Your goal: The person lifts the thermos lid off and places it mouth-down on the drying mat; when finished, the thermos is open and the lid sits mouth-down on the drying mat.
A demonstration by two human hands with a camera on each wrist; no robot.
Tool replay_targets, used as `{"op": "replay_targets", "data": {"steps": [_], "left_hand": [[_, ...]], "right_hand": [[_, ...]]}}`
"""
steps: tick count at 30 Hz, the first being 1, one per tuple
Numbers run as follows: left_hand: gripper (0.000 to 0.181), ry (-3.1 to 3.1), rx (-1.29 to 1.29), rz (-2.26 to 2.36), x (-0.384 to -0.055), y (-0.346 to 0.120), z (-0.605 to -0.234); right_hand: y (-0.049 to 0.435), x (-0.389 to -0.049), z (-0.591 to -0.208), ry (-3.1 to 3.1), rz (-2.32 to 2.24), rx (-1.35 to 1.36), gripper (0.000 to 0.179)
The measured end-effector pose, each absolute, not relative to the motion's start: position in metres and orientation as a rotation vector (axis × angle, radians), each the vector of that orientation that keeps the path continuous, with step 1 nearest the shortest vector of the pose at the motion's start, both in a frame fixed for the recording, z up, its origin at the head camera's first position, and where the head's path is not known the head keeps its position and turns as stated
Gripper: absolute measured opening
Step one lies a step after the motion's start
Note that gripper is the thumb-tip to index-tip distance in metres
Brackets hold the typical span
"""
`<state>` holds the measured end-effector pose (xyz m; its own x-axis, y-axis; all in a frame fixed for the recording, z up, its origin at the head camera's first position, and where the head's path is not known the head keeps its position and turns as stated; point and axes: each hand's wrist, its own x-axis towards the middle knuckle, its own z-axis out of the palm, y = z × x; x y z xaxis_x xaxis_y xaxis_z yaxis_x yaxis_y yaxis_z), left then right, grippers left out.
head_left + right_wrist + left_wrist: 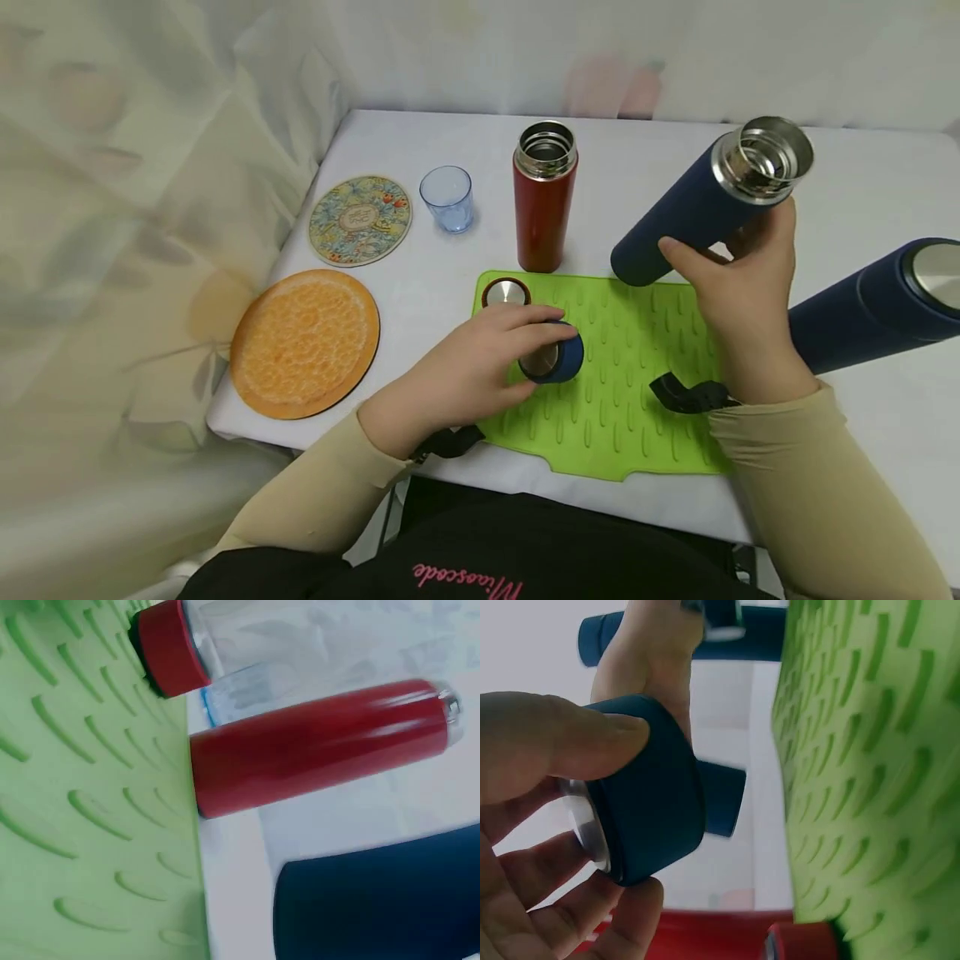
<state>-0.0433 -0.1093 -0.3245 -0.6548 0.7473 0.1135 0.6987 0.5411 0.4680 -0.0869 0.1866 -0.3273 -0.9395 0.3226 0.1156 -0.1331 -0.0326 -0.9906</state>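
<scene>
My left hand point(487, 358) grips a blue bottle cap point(649, 795) with a metal top, thumb on one side and fingers on the other, above the green mat point(630, 400). In my right hand point(750, 283) is a blue thermos point(675, 208), its steel mouth uncovered and its body leaning up and to the right. Behind the mat an uncapped red thermos point(544, 208) stands upright. Its look-alike red cap point(174, 649) rests on the mat's back left corner, metal top up, just beyond the left hand.
A second blue thermos point(862, 308), with its lid on, stands at the right, beside the right forearm. To the left are a clear blue glass point(448, 200), a patterned round coaster point(360, 221) and an orange round mat point(305, 343) on the white table point(420, 300).
</scene>
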Motion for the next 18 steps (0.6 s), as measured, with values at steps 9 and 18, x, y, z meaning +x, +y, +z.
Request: {"op": "replay_targets", "data": {"steps": [9, 18], "left_hand": [[0.064, 2.591, 1.224, 0.581, -0.047, -0.093, -0.331], [0.064, 2.611, 1.200, 0.443, -0.052, -0.067, -0.335]], "right_hand": [[0.187, -0.112, -0.338, -1.877, 2.039, -0.394, 0.086], [0.188, -0.114, -0.354, -2.048, 1.905, -0.502, 0.083]]}}
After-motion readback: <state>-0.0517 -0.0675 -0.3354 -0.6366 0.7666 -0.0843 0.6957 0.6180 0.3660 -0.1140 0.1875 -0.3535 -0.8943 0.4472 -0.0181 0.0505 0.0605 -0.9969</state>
